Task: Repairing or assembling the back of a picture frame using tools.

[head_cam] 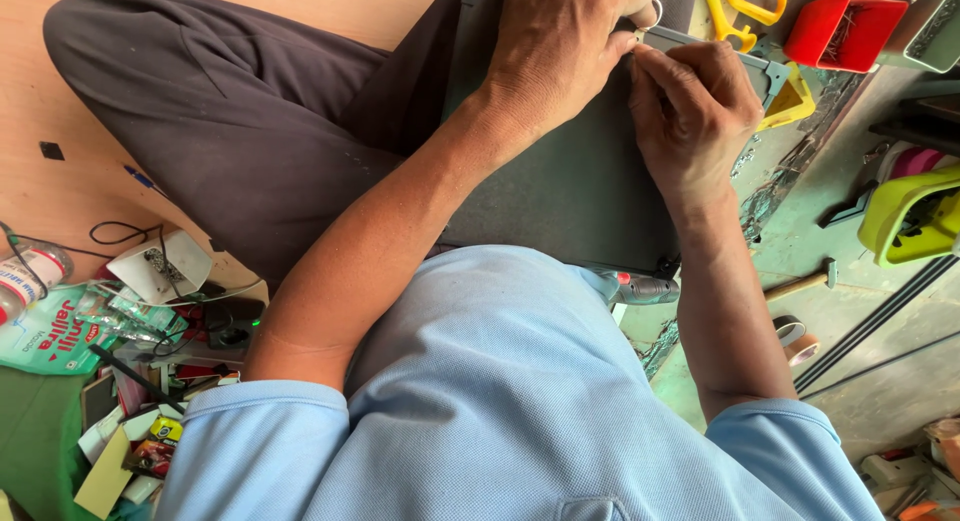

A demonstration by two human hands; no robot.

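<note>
Grey, stiff laptop point(570, 181) on our lap: we judge it fragile, best held by edges; left hand point(560, 51) and right hand point(695, 116) pinch its top rim.

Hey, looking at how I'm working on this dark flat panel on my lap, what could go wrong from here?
Both hands, left hand and right hand, pinch something small at the far edge of the dark grey flat panel; it might slip and vanish into the floor clutter. The panel rests only on your lap, so it may tip toward the red tray of small metal parts.
</note>
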